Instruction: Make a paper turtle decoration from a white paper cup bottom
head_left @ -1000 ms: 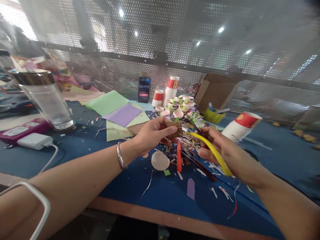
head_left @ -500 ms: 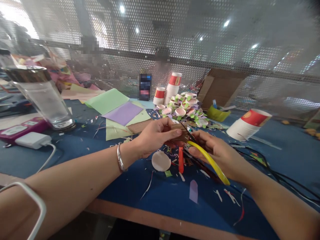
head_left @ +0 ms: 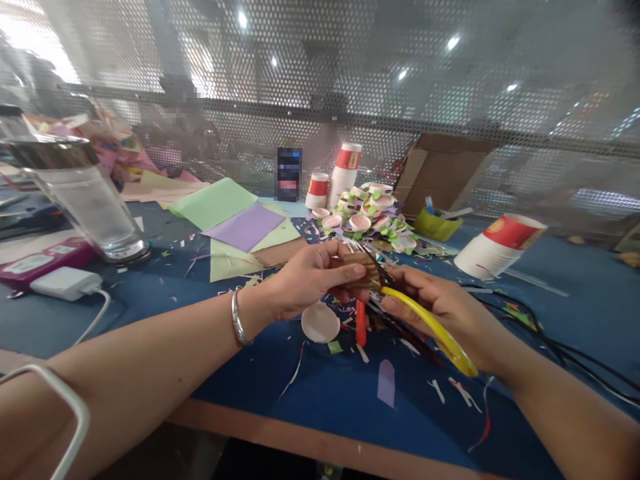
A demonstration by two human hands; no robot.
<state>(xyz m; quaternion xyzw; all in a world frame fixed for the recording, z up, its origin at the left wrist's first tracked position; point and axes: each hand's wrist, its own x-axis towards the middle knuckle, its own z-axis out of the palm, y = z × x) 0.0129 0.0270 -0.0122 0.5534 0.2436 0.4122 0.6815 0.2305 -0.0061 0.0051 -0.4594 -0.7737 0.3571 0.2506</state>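
Note:
My left hand [head_left: 309, 275] pinches a small piece of brown corrugated paper [head_left: 364, 268] between thumb and fingers, above the blue table [head_left: 150, 313]. My right hand [head_left: 436, 303] is closed round yellow-handled scissors [head_left: 430, 323], whose dark blades meet the right edge of the brown piece. A silver bangle sits on my left wrist. Below the hands lie a pale round paper disc [head_left: 320, 322], a red strip [head_left: 361, 323] and many paper scraps.
Green and purple paper sheets [head_left: 235, 223] lie at the back left. A heap of small paper flowers [head_left: 370, 215], red-and-white paper cups [head_left: 343, 175], a tipped cup [head_left: 495, 245], a cardboard box [head_left: 440, 177], a glass jar [head_left: 85, 200] and a white charger [head_left: 65, 283] stand around.
Both hands came closer together and slightly lower. The scissors moved left until their blades reached the brown piece, and the yellow handle dropped a little.

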